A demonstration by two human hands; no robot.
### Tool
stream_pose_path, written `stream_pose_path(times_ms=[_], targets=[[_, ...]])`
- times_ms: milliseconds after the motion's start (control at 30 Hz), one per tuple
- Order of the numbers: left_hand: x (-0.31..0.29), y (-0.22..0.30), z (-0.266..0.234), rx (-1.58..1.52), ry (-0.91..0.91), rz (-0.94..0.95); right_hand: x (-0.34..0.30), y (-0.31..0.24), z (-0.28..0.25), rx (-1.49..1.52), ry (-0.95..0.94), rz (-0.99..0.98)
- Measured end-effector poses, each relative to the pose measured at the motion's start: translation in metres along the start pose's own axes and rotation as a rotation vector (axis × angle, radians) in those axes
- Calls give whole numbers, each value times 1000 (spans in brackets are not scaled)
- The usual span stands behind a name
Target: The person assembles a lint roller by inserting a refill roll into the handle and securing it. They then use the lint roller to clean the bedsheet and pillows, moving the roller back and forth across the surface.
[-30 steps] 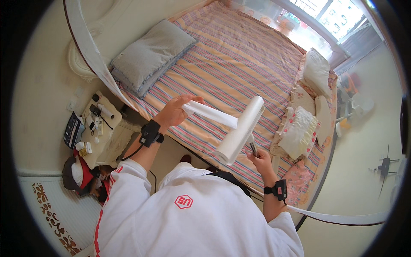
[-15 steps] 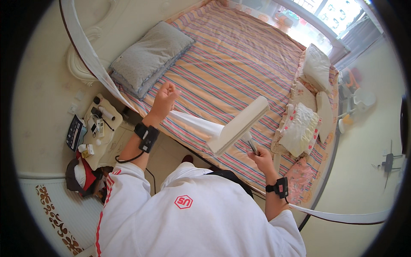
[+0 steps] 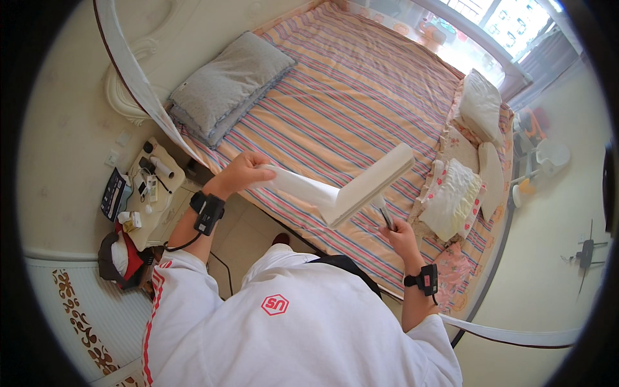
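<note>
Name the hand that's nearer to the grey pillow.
Left. The left hand is just below the grey pillow in the view, holding the white strip; the right hand is farther off, lower right, gripping the roller handle.

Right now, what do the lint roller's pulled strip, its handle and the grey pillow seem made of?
Pulled strip: thin, smooth paper or plastic film; it is white with a soft sheen.
Handle: perhaps metal or hard plastic; it looks grey and slightly shiny, too small to be sure.
Grey pillow: soft, matte fabric, judging by its creases.
</note>
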State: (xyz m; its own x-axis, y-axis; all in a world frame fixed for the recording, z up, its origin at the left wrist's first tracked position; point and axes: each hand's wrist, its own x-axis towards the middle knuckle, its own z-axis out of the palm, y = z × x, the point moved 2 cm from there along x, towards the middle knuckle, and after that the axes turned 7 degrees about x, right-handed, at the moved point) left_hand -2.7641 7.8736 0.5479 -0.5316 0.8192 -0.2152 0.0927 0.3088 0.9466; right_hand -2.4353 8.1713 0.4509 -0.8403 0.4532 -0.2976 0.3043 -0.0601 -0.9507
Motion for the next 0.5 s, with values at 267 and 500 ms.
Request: stream_pose_path(times_ms=[267,500], targets=[[1,-13,-4,-735,245,117,5,15,-13,23,26,57],[-11,-56,-73,-956,707,45,-9,39,-50,161,213,119]])
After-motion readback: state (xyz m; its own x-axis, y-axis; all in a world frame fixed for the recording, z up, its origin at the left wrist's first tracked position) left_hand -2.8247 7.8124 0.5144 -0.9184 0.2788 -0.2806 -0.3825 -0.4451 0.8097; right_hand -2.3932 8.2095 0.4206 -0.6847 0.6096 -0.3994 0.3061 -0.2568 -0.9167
